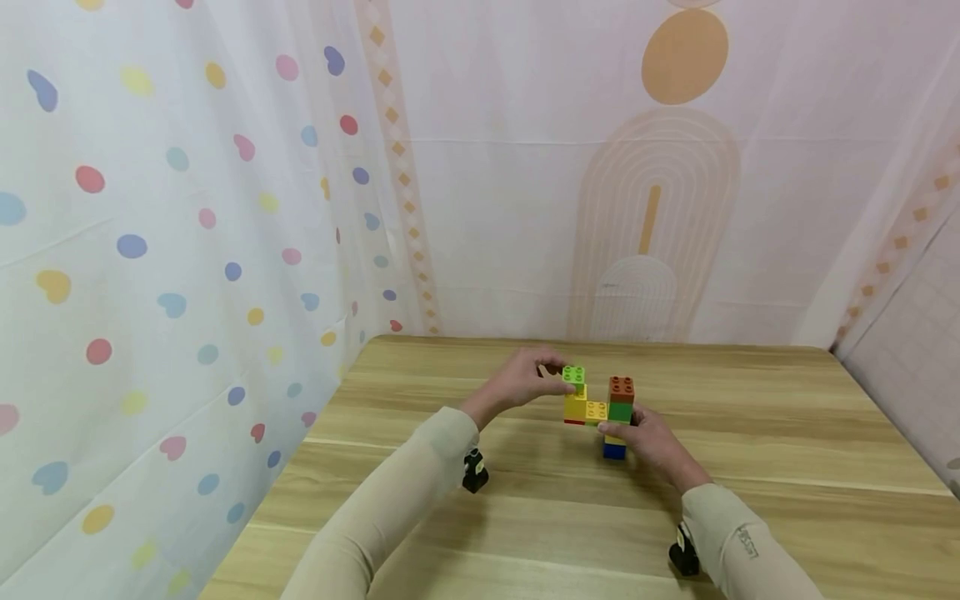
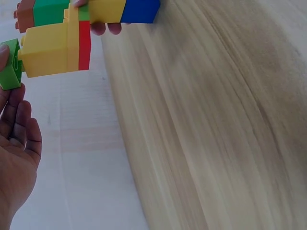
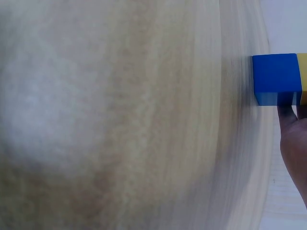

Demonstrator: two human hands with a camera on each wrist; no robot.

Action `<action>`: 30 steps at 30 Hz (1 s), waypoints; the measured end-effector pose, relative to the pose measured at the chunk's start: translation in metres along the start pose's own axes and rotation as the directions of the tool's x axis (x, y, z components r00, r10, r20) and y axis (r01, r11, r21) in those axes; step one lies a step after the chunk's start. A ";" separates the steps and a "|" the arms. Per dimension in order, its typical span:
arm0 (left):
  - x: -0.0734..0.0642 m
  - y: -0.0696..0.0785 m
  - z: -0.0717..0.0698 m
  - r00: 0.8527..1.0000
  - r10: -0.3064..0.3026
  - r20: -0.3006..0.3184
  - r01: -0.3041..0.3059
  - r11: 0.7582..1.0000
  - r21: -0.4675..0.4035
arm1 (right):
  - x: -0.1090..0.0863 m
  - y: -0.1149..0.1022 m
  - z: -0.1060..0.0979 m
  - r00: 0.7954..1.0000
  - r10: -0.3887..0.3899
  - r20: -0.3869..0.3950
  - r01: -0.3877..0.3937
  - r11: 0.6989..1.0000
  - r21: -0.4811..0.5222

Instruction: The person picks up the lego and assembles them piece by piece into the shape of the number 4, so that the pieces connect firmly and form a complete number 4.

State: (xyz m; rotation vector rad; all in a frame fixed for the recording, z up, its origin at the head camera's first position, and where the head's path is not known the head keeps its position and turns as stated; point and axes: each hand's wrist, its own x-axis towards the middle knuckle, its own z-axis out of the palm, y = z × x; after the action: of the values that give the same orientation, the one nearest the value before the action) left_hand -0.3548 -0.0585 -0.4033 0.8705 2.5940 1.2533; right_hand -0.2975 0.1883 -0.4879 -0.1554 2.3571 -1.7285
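Observation:
A brick build of joined toy building blocks stands between the two hands. On its right is a tower with a brown brick [image 1: 621, 388] on top, a green brick [image 1: 620, 410], yellow below, and a blue brick [image 3: 276, 76] at the bottom. A yellow arm reaches left, its taller yellow brick [image 2: 48, 48] above a thin red piece [image 2: 84, 45]. My left hand [image 1: 528, 379] pinches a light green brick [image 2: 10, 66], which sits slightly tilted at the yellow brick's studs. My right hand [image 1: 654, 443] grips the tower's lower part; its fingers are partly hidden.
A wood-grain table [image 1: 540, 517] lies under the hands. Behind it hangs a pale patterned curtain [image 1: 495, 208], and a dotted curtain [image 1: 195, 292] runs along the left. Black wrist devices show at the left sleeve [image 1: 408, 475] and right sleeve [image 1: 738, 533].

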 end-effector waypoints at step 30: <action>-0.001 0.004 0.002 0.999 -0.013 0.045 0.011 0.999 0.043 | -0.002 -0.005 0.000 1.000 -0.027 0.016 0.027 1.000 0.005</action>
State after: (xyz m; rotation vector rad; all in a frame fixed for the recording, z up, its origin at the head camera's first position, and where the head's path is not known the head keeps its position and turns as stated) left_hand -0.3517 -0.0558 -0.4012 0.8790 2.5960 1.1654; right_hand -0.2953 0.1872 -0.4830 -0.2004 2.3493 -1.7387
